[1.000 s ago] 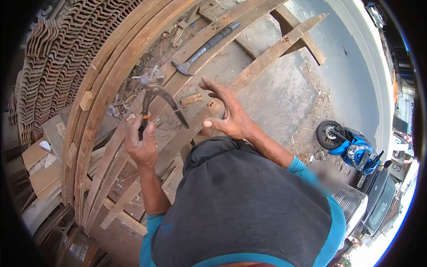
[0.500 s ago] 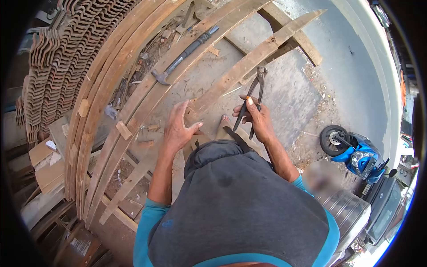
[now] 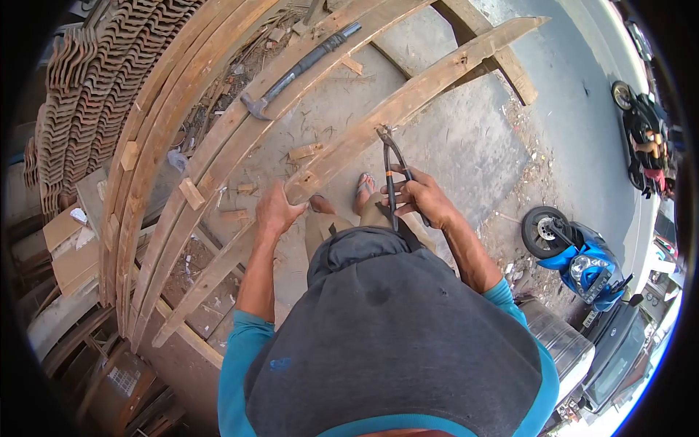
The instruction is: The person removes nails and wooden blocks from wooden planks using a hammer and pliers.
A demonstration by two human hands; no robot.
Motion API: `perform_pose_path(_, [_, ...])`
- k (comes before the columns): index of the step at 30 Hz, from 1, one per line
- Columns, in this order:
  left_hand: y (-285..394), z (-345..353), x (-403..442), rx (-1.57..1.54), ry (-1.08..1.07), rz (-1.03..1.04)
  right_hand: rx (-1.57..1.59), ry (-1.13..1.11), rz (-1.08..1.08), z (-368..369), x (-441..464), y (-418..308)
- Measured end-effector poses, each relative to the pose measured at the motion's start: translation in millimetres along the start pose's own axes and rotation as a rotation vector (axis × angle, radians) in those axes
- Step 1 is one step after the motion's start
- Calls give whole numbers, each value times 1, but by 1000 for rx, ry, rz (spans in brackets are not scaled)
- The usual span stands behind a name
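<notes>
My left hand [image 3: 274, 210] is closed round the near end of a long wooden plank [image 3: 419, 95], which slants away to the upper right. In my right hand [image 3: 428, 198] is a pair of pincers [image 3: 388, 157], its black handles with orange bands partly spread. The pincers' jaws meet the face of the plank around its middle-lower part; whether they grip a nail there is too small to tell. A claw hammer [image 3: 295, 75] with a dark handle lies on the neighbouring beams [image 3: 240, 146], left of the plank.
Stacked roof tiles [image 3: 95, 102] stand at the far left, beside more long beams [image 3: 149, 109]. Small wood offcuts [image 3: 304, 151] lie on the concrete floor. A crosspiece [image 3: 515, 76] sits under the plank's far end. To the right are a blue motorcycle [image 3: 579, 255] and a road with a passing motorbike [image 3: 641, 138].
My left hand, open before, has taken hold of the plank's end. The pincers have come down with their jaws onto the plank. A motorbike with people has appeared on the road.
</notes>
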State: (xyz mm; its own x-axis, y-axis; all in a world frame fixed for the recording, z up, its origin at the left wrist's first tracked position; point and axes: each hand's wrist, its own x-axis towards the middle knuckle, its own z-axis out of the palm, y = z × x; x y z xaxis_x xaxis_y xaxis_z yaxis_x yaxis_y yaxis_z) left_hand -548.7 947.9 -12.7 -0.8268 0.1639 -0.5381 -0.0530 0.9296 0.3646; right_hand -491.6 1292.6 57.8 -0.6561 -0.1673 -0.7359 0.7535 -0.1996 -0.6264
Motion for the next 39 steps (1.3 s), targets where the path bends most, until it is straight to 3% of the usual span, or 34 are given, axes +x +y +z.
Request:
perform_pose_path(8, [-6,42,-15,119,332,38,-12,-24,55,-21,15,12])
perform_pose_path(14, [1,44,-23,168,404,56,-13,-80,151,-46,16,-4])
perform_pose_path(16, [0,43,-22,162,382,59,32,-33,173,-37,12,-5])
perform_pose_path(18, [-3,42,-18,158,361,68,211,-141,214,-34,17,5])
perform_pose_path(24, [-1,40,-14,143,312,57,224,111,196,24,42,44])
perform_pose_path(26, [3,46,-23,222,372,61,259,429,50,59,62,75])
perform_pose_path(28, [-1,44,-29,181,353,85,408,490,-23,90,65,55])
perform_pose_path(30, [-7,42,-24,139,320,103,479,402,-21,100,54,51])
perform_pose_path(32, [-9,44,-20,119,359,130,180,367,-42,80,39,52])
perform_pose_path(34, [-6,40,-20,105,338,123,78,353,-32,58,30,45])
perform_pose_path(39, [-7,43,-21,144,342,122,71,215,64,22,14,21])
